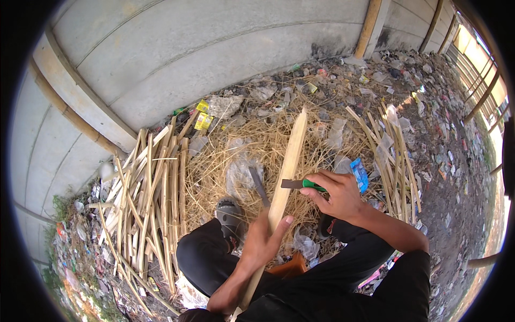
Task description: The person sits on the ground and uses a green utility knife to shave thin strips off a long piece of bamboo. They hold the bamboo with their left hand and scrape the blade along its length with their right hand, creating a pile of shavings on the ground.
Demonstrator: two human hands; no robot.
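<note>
Here the left hand [262,240] clasps a pale, tapering slat [293,152], the right hand [341,196] a green-handled blade [293,183].

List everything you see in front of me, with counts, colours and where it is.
Wooden strip: one, pale yellow, centre, in the left hand
Tool: one, green handle, dark blade, in the right hand
Dark blade: one, grey, just beyond the left hand
Left pile of strips: many, tan, left
Right pile of strips: several, tan, right
Slivers: countless, straw-coloured, middle ground
Yellow packets: at least two, upper left of the slivers
Blue packet: one, beyond the right hand
Litter: countless, mixed colours, all around
Wall: one, grey, back and left
Shoes: two, grey and dark, centre
Trousers: one pair, black, bottom
Hands: two, bare, centre
</note>
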